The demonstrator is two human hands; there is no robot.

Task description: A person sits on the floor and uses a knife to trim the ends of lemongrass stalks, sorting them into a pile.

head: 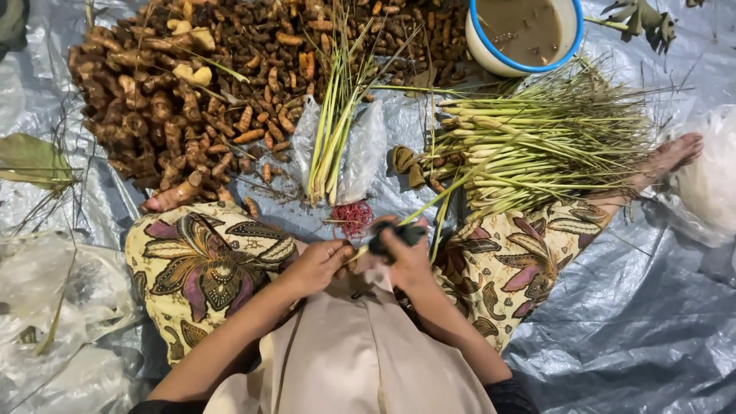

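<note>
I sit cross-legged on a grey plastic sheet. My left hand pinches the base of a lemongrass stalk that slants up to the right. My right hand grips a dark-handled tool, probably a knife, against the stalk's base. A small heap of red rubber bands lies just beyond my hands. A trimmed bunch of lemongrass rests on a clear plastic bag ahead. A large loose pile of lemongrass lies to the right, over my right leg.
A big heap of brown turmeric and ginger roots fills the upper left. A white basin with a blue rim holds murky water at the top. Crumpled clear plastic bags lie at left and at the right edge. My bare foot rests at right.
</note>
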